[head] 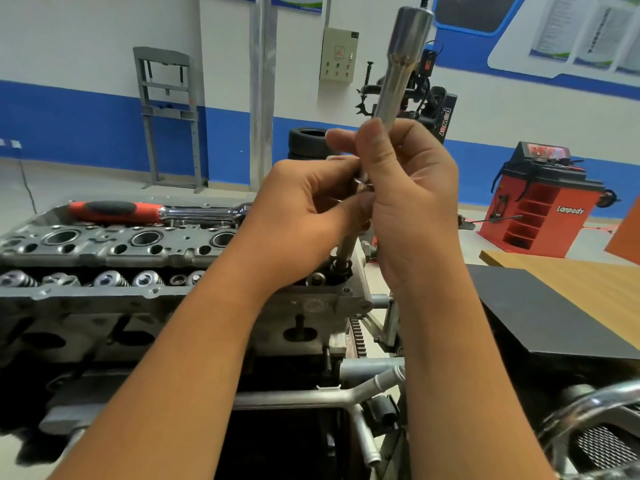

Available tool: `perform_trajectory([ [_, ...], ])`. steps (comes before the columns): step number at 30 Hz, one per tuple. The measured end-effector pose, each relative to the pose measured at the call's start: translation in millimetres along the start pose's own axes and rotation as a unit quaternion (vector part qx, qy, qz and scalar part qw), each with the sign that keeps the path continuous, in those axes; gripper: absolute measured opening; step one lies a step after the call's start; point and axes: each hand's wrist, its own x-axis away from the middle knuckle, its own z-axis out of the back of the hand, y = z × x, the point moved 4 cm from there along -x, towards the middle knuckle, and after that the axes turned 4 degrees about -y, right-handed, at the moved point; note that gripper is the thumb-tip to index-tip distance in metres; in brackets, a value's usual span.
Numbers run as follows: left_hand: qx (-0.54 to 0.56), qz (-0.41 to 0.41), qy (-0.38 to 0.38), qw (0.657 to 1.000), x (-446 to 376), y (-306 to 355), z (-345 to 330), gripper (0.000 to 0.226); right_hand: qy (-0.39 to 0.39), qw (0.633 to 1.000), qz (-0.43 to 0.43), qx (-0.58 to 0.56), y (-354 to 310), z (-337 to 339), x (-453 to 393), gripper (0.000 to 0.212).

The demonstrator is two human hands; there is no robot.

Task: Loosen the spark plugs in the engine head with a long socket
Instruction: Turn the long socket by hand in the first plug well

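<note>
My right hand (408, 202) is wrapping its fingers (349, 136) round the long socket (401, 67), gripping the lower part of its shiny barrel while the wide end is pointing up and tilting slightly to the right, well above the engine. My left hand (304, 216) is curling in just beside it, its fingertips pinching something small and metallic at the socket's lower end; I cannot tell exactly what that piece is. Below my hands, a thin rod (346, 245) is rising from the right end of the engine head (138, 268), and whether it is joined to the socket is hidden behind my fingers. The engine head is stretching away to my left, with its round plug wells and valve springs showing. The ratchet (156, 211), with its red and black handle, is lying along the far edge of the head, untouched. To my right, a black mat (536, 306) is sitting on a wooden counter (588, 282).
</note>
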Motion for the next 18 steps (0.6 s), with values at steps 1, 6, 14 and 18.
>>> perform_trajectory([
  [1,0.022,0.006,-0.02,1.0,1,0,0,0.025,-0.011,1.0,-0.004,0.014,0,0,0,0.02],
  [6,0.006,0.0,-0.014,1.0,1,3,2,0.029,-0.029,0.999,-0.021,-0.03,-3,-2,2,0.023],
  [14,0.04,0.023,0.02,0.999,3,0,-4,0.024,0.053,0.999,-0.01,-0.005,2,-8,3,0.024],
  [18,0.034,0.052,-0.037,0.997,5,0,7,0.025,0.021,0.999,-0.04,-0.023,4,-8,3,0.039],
])
